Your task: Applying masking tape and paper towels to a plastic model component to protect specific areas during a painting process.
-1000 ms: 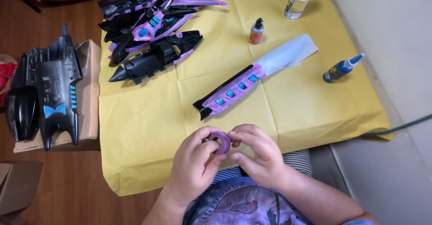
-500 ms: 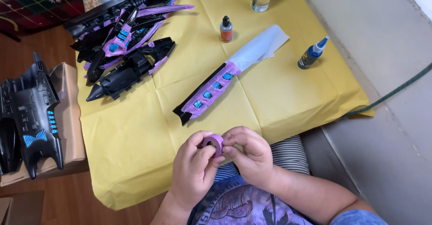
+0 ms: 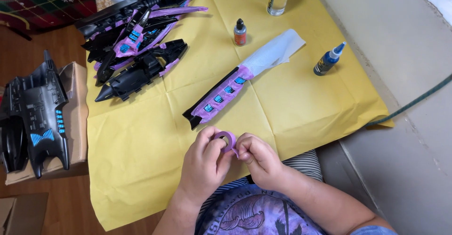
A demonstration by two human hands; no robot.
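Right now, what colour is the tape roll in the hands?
Purple; the tape roll shows best in the head view.

A single head-worn view looks steeply down from above the seated person, close over the hands (image 3: 230,157) at the lower middle of the frame. It faces forward across the yellow paper (image 3: 141,150) filling the centre, with wooden floor at left and grey floor at right.

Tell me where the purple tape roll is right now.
In the head view, the purple tape roll sits low centre, pinched between the left hand and right hand.
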